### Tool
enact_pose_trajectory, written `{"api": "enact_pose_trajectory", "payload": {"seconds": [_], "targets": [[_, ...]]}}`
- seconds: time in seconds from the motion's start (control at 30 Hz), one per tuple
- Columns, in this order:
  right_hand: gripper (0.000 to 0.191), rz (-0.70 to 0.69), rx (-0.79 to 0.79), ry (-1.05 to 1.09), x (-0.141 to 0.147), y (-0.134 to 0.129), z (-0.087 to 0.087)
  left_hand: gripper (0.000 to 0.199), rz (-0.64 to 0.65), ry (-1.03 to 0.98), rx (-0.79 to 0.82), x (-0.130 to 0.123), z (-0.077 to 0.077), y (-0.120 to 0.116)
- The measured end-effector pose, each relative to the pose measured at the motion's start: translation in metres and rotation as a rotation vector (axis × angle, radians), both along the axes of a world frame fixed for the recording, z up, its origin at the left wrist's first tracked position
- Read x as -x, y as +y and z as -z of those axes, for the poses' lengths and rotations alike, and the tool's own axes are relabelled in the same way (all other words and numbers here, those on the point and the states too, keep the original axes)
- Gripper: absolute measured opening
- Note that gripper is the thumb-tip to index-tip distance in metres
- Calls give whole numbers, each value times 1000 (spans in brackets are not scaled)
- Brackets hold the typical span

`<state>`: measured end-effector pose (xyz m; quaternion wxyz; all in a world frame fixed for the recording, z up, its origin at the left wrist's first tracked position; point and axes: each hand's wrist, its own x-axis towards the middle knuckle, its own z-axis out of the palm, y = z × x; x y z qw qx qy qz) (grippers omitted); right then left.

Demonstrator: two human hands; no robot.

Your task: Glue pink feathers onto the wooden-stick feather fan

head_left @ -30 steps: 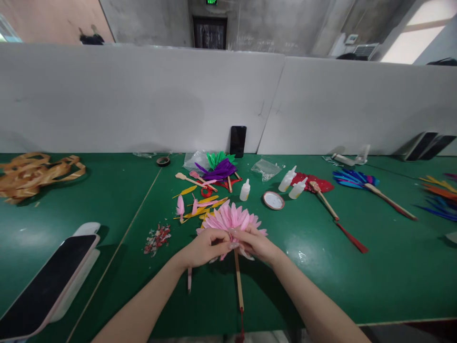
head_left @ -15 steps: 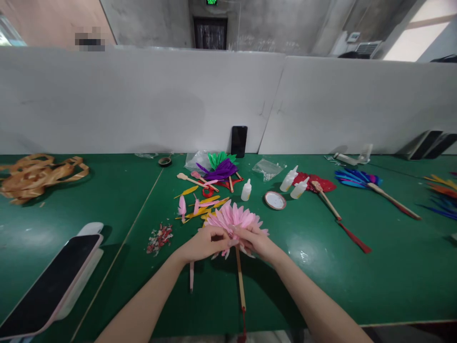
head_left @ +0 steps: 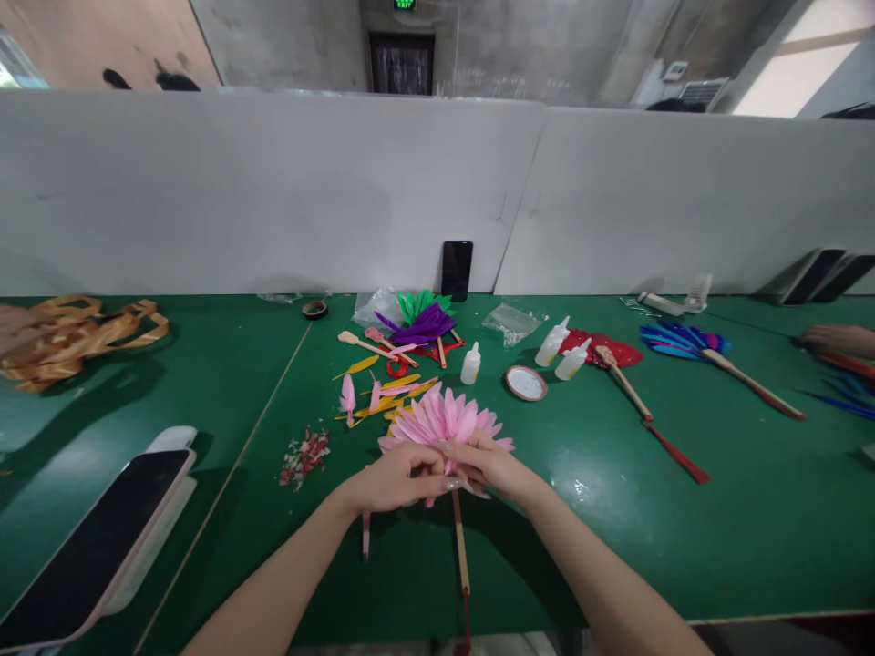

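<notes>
A pink feather fan lies in front of me, its wooden handle and red tassel pointing toward me. My left hand and my right hand meet over the lower middle of the fan, where the handle joins the feathers. Both hands are closed there, with fingertips pinched on the feathers; exactly what each pinch holds is partly hidden. Loose pink feathers and yellow feathers lie just beyond my left hand. A small pen-like stick pokes out under my left wrist.
White glue bottles, a round lid and a red fan lie beyond. A blue fan is at right, scraps and a tablet-like device at left. Other people's hands show at both side edges.
My hands have shifted slightly toward me on the fan, fingers closer together. Another person's hands have come into view at the far left, over the tan ribbon, and at the far right.
</notes>
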<state>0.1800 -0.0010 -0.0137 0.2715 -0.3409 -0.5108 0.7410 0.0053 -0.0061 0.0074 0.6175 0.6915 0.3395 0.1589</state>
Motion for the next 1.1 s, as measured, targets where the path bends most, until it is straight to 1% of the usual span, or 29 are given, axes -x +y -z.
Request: {"api": "enact_pose_trajectory", "payload": {"seconds": [0.1,0.2,0.33,0.5,0.6,0.7,0.83,0.9,0.97,1.03,1.1], "targets": [[53,-3,21,33,-1,-1,-2,46,-40,-63,76,-1,1,-2],[52,28,32,55,-1,-1,-1,45,-96,-136,101,-1,5,-3],[53,77,19,71,-1,-1,4,44,-172,-226,117,-2,7,-3],[52,111,-8,76,0,-2,7,43,-255,-326,225,-6,9,-4],[54,142,-30,68,0,0,7,43,-292,-311,251,-7,12,-2],[59,183,-71,43,-1,2,6,42,-313,-268,225,-6,12,1],[63,237,-185,-35,0,4,6,44,-309,-273,171,-5,10,2],[63,277,-250,-96,1,3,7,42,-311,-250,115,-7,10,2],[61,340,-334,-158,2,2,7,38,-375,-194,22,-9,11,2],[59,406,-470,-214,4,0,8,33,-475,-136,-49,-11,13,3],[55,429,-606,-246,5,-1,9,28,-541,-101,-97,-12,15,5]]}}
